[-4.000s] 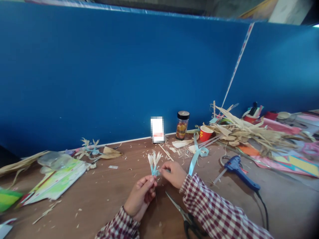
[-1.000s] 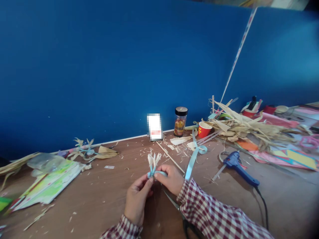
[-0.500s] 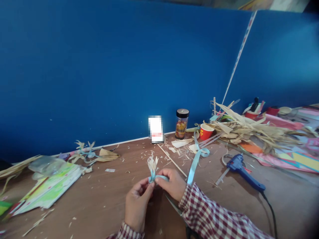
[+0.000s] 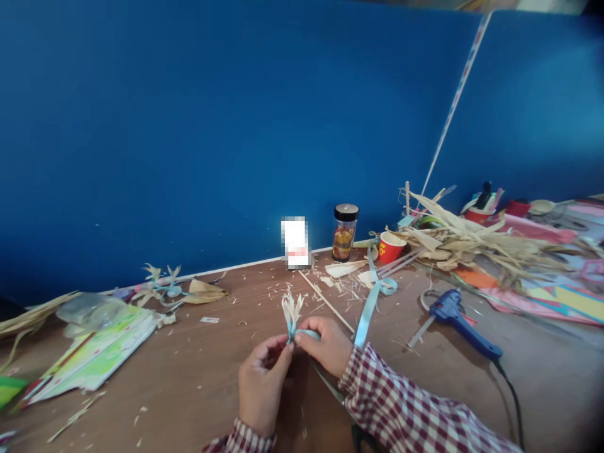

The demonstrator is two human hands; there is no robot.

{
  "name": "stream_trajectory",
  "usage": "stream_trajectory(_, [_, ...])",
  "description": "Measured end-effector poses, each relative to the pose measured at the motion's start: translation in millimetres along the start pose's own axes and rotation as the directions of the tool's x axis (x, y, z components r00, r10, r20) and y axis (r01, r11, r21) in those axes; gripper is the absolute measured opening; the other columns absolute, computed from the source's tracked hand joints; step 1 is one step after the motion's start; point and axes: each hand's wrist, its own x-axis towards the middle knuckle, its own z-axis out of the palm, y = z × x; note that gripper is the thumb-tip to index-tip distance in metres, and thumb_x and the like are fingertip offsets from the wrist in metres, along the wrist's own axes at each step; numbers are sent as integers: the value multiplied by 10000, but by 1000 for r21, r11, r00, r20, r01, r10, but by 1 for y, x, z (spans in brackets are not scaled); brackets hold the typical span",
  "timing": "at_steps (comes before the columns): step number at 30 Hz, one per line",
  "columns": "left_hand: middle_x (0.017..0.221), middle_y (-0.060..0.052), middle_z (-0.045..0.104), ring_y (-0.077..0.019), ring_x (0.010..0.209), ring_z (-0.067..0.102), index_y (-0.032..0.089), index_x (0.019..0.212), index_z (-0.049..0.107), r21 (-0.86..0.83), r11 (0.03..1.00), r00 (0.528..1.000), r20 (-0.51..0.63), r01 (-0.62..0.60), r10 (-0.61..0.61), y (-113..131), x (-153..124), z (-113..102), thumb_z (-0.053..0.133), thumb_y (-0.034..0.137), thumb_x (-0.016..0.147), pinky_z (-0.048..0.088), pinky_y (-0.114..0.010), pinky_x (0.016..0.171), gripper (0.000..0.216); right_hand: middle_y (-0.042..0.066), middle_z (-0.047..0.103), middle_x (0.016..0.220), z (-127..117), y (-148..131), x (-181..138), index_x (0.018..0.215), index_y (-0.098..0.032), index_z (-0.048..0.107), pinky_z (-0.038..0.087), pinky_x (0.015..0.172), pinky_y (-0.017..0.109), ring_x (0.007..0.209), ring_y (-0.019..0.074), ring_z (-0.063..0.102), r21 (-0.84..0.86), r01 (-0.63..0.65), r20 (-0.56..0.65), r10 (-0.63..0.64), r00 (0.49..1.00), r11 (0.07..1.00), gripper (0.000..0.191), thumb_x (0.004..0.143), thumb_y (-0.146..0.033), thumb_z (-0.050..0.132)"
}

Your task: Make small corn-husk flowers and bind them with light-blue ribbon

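A small pale flower of dried husk (image 4: 291, 308) stands upright between my hands, light blue ribbon round its base. My left hand (image 4: 264, 377) pinches that base between thumb and fingers. My right hand (image 4: 328, 343), also closed, grips the light blue ribbon (image 4: 309, 334) just beside the flower, thumb and forefinger pressed together. A length of the same ribbon trails past my right wrist and loops on the table toward the red cup. Partly hidden below my right forearm lie scissors (image 4: 361, 434), their blade pointing toward my hands.
On the brown table (image 4: 179, 390) a blue glue gun (image 4: 465, 324) with a cord lies at right. Behind stand a black-lidded jar (image 4: 345, 234), a red paper cup (image 4: 391, 250) and a heap of dried husks (image 4: 467, 248). Finished-looking husk flowers (image 4: 163, 281) and a green-white sheet (image 4: 101, 355) lie left.
The hands and flower have shifted slightly to the right in view. At the flower's base, less ribbon shows to the left of the stem. The grip of both hands looks the same.
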Motion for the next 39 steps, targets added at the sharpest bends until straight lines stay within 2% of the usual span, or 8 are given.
stream_trajectory(14, [784,-67,694,-190,712,631,141,837,668,54,998,999,-11,-33,33,3,0,1,676,326,606,509,-272,655,296,-26,493,580,0,2,-1,698,-129,596,318,507,181,550,80,412,-1,-12,-5,12,1000,1000,216,737,-325,514])
stream_trajectory(23, [786,-71,690,-188,693,626,145,853,664,11,1000,1000,6,-17,17,3,-2,2,675,328,610,505,-265,610,305,-17,507,585,-1,-1,-2,684,-130,601,332,526,186,567,90,426,-20,9,-22,-10,1000,1000,261,755,-359,499])
stream_trajectory(27, [787,-71,688,-190,708,627,154,826,672,78,994,997,-14,-81,82,5,-3,3,674,320,609,504,-264,638,273,-11,518,583,-1,0,-1,699,-128,615,337,538,193,569,92,427,-13,6,-29,-7,1000,1000,359,774,-445,465])
stream_trajectory(31, [784,-66,681,-183,691,624,168,816,676,175,971,986,-2,-164,167,5,-4,2,651,319,638,498,-259,633,235,-11,518,576,0,0,-2,707,-119,614,334,509,190,547,88,420,25,-50,-26,50,998,998,405,707,-515,530])
stream_trajectory(35, [814,-71,675,-191,712,623,173,822,675,219,951,976,23,-216,217,4,-4,1,637,320,657,498,-271,654,224,-9,528,577,0,-1,-2,695,-119,615,337,505,188,544,88,428,26,-56,-32,57,998,998,354,701,-468,555])
stream_trajectory(39, [818,-69,676,-193,718,621,178,834,676,207,960,982,23,-187,186,7,-5,2,634,321,659,496,-273,661,229,-18,504,558,0,0,-2,665,-124,606,325,500,187,541,87,421,-32,-23,-64,21,998,999,312,718,-425,543])
